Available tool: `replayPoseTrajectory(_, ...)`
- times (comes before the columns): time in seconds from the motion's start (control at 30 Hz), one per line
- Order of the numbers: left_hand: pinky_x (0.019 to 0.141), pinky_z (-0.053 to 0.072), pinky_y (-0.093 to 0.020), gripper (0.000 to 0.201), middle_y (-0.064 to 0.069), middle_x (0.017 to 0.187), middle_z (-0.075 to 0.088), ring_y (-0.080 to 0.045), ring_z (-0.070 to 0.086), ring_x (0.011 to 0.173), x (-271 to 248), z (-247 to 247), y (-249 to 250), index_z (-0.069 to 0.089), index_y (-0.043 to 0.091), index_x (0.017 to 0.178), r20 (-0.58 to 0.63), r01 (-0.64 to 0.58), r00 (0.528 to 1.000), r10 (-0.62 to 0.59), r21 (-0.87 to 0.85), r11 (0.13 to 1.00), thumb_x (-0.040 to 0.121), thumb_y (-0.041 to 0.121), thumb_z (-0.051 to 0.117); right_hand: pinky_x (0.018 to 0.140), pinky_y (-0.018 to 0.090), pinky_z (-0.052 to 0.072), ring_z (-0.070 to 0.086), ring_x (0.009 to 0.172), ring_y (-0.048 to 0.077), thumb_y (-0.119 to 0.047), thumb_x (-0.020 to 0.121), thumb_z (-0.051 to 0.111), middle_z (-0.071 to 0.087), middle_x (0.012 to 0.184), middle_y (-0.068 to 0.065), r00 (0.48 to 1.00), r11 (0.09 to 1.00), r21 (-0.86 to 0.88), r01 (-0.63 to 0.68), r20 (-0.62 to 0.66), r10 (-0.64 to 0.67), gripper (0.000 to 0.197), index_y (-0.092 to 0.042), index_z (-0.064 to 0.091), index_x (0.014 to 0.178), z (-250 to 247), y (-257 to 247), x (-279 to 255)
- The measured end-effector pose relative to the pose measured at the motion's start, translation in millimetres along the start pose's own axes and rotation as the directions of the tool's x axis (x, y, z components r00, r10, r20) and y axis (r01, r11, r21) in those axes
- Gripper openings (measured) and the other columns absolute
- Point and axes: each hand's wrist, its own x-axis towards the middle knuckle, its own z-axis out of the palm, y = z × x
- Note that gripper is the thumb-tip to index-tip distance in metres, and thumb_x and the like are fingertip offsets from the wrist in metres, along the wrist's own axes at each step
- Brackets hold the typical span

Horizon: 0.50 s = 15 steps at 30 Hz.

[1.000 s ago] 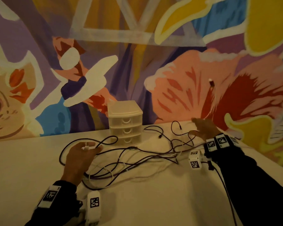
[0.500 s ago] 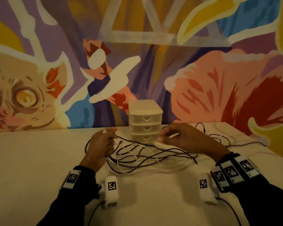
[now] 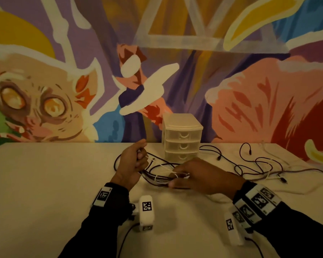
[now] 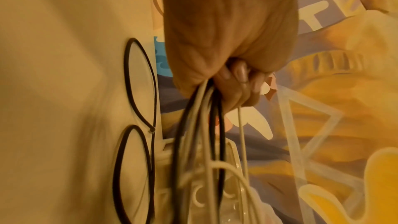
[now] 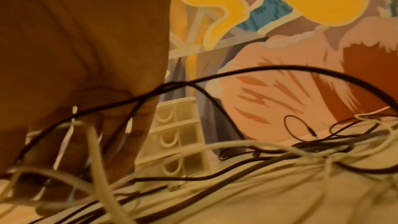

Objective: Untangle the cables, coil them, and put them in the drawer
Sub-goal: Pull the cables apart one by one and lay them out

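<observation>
Left hand [image 3: 132, 162] is raised just off the table [image 3: 45, 192], fingers curled into a fist around a bunch of black and white cables [image 3: 157, 174]; from the left wrist camera the strands [image 4: 202, 125] hang out of the closed fist [image 4: 226, 48] and run down toward the drawer unit [image 4: 215, 193]. Right hand [image 3: 203, 176] lies low over the middle of the tangle, just right of the left hand, its fingers reaching into the strands where white and black lines cross; the right wrist view shows cables [image 5: 150, 168] passing across and under the palm [image 5: 75, 57], but whether the fingers pinch any of them I cannot tell. More cable trails away to the right across the table, with dark loops and small plugs lying near the far edge and a white length nearer. A small translucent three-drawer unit [image 3: 182, 137] stands at the far side of the table against the painted wall [image 3: 250, 90], just beyond both hands, all three drawers closed. Both forearms wear dark sleeves [image 3: 104, 220] with marker-tagged bands [image 3: 102, 196] at the wrists.
</observation>
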Motion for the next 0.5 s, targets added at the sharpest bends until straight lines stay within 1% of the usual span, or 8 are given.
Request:
replayPoseTrajectory(0.07, 0.037, 0.017, -0.021, 0.044, 0.005, 0.052, 0.034, -0.006, 0.022, 0.037, 2, 0, 0, 0.044, 0.019, 0.064, -0.036, -0.010, 0.999, 0.009, -0.020, 1.000, 0.106, 0.018, 0.058, 0.077, 0.020, 0.048, 0.066, 0.090, 0.005, -0.053, 0.102, 0.063, 0.074, 0.093, -0.015, 0.986, 0.989, 0.140, 0.037, -0.165, -0.013, 0.030, -0.030, 0.081, 0.106, -7, 8, -6)
replayPoseTrajectory(0.13, 0.039, 0.017, -0.023, 0.043, 0.004, 0.052, 0.036, -0.007, 0.023, 0.038, 2, 2, -2, 0.050, 0.019, 0.064, -0.056, -0.026, 0.998, 0.024, -0.027, 0.999, 0.106, 0.019, 0.059, 0.081, 0.020, 0.051, 0.068, 0.092, 0.006, -0.047, 0.103, 0.063, 0.077, 0.095, -0.011, 0.963, 0.977, 0.213, 0.027, -0.267, 0.032, 0.026, -0.031, 0.082, 0.109, -11, 9, -8)
replayPoseTrajectory(0.23, 0.039, 0.018, -0.022, 0.024, 0.004, 0.055, 0.037, -0.007, 0.024, 0.039, 2, 0, -5, 0.062, 0.016, 0.084, -0.129, -0.036, 0.991, 0.038, 0.016, 0.999, 0.107, 0.019, 0.057, 0.084, 0.029, 0.056, 0.070, 0.090, 0.008, -0.044, 0.105, 0.062, 0.077, 0.094, -0.008, 0.935, 0.957, 0.286, -0.040, -0.326, 0.136, 0.023, -0.032, 0.082, 0.105, -19, 12, -6)
replayPoseTrajectory(0.3, 0.037, 0.020, -0.021, 0.014, 0.004, 0.056, 0.036, -0.007, 0.024, 0.039, 5, -5, -7, 0.066, 0.016, 0.098, -0.210, -0.036, 0.977, 0.036, 0.003, 0.999, 0.107, 0.016, 0.055, 0.083, 0.027, 0.052, 0.069, 0.090, 0.001, -0.037, 0.104, 0.064, 0.077, 0.097, -0.016, 0.916, 0.964, 0.256, -0.070, -0.367, 0.164, 0.019, -0.034, 0.082, 0.108, -33, 19, -12)
replayPoseTrajectory(0.37, 0.035, 0.021, -0.020, 0.015, 0.004, 0.056, 0.035, -0.007, 0.024, 0.039, 7, -11, -8, 0.065, 0.015, 0.098, -0.286, -0.036, 0.958, 0.033, -0.006, 0.999, 0.108, 0.015, 0.053, 0.083, 0.019, 0.047, 0.068, 0.087, -0.008, -0.031, 0.104, 0.067, 0.076, 0.092, -0.025, 0.951, 0.961, 0.260, -0.090, -0.263, 0.160, 0.018, -0.037, 0.083, 0.111, -53, 17, -26)
replayPoseTrajectory(0.43, 0.035, 0.022, -0.020, 0.020, 0.004, 0.056, 0.036, -0.006, 0.025, 0.039, 9, -16, -10, 0.065, 0.014, 0.100, -0.306, -0.051, 0.951, 0.049, 0.000, 0.999, 0.110, 0.025, 0.053, 0.090, 0.016, 0.047, 0.070, 0.091, -0.008, -0.029, 0.102, 0.069, 0.078, 0.091, -0.025, 0.994, 0.923, 0.373, -0.094, -0.021, 0.110, 0.017, -0.029, 0.084, 0.110, -72, 9, -42)
replayPoseTrajectory(0.47, 0.035, 0.022, -0.020, 0.025, 0.005, 0.056, 0.037, -0.006, 0.025, 0.039, 9, -17, -11, 0.065, 0.013, 0.102, -0.300, -0.062, 0.952, 0.059, 0.000, 0.998, 0.112, 0.032, 0.052, 0.099, 0.021, 0.046, 0.071, 0.100, -0.004, -0.034, 0.101, 0.069, 0.079, 0.098, -0.022, 0.994, 0.903, 0.416, -0.107, 0.062, 0.089, 0.019, -0.026, 0.085, 0.108, -81, 8, -51)
replayPoseTrajectory(0.5, 0.035, 0.022, -0.019, 0.030, 0.006, 0.055, 0.037, -0.005, 0.026, 0.039, 10, -19, -12, 0.065, 0.013, 0.103, -0.296, -0.072, 0.953, 0.068, 0.000, 0.997, 0.112, 0.038, 0.051, 0.104, 0.029, 0.046, 0.070, 0.104, 0.001, -0.043, 0.100, 0.068, 0.078, 0.101, -0.021, 0.992, 0.907, 0.404, -0.120, 0.088, 0.092, 0.024, -0.028, 0.086, 0.105, -88, 11, -57)
